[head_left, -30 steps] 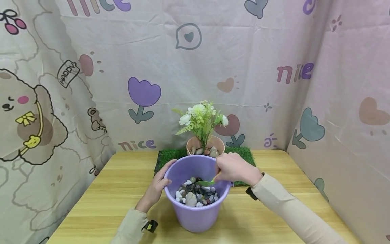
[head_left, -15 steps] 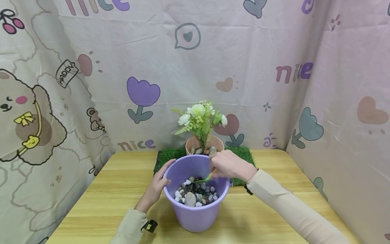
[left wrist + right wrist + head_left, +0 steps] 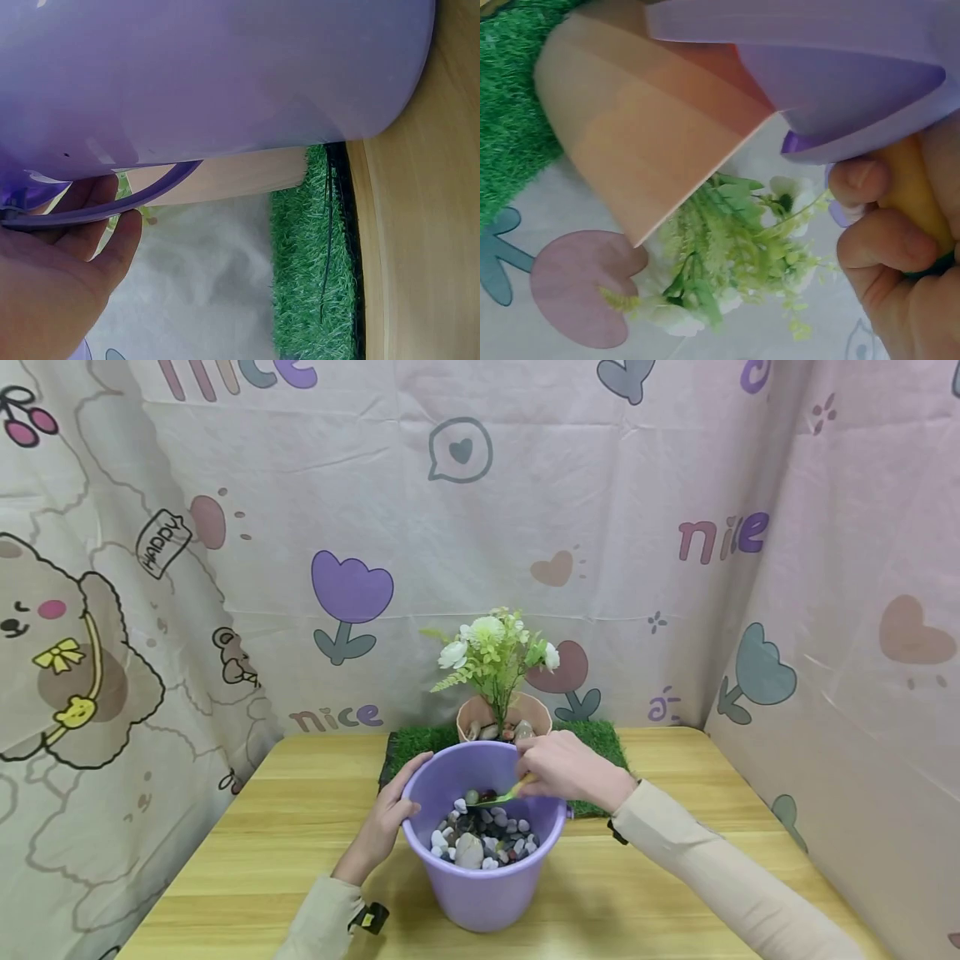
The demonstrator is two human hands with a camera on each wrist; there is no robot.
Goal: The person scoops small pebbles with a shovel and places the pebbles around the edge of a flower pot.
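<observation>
So the purple bucket (image 3: pixel 483 897) is stood upright on the wooden table (image 3: pixel 300 827), with its rim gripped on the left by the left hand (image 3: pixel 384 817), fingers and thumb hooked around the edge, and the bucket's curved handle (image 3: pixel 139 201) is seen running right across those fingers. A little scoop (image 3: pixel 501 799) is held in the right hand (image 3: pixel 566 768), fingers curled tight around its yellow grip, over the right side of the bucket. Its green blade is angled down to the pebbles (image 3: pixel 493 843) inside, near the far wall; how deep it's dug in can't really be told. White, grey and dark ones are all mixed together, plus one bigger pale stone (image 3: pixel 469 850) at the near side. Just behind, a peachy pot (image 3: pixel 645 127) filled with white flowers (image 3: pixel 491 647) is parked on some fake grass (image 3: pixel 427 742).
</observation>
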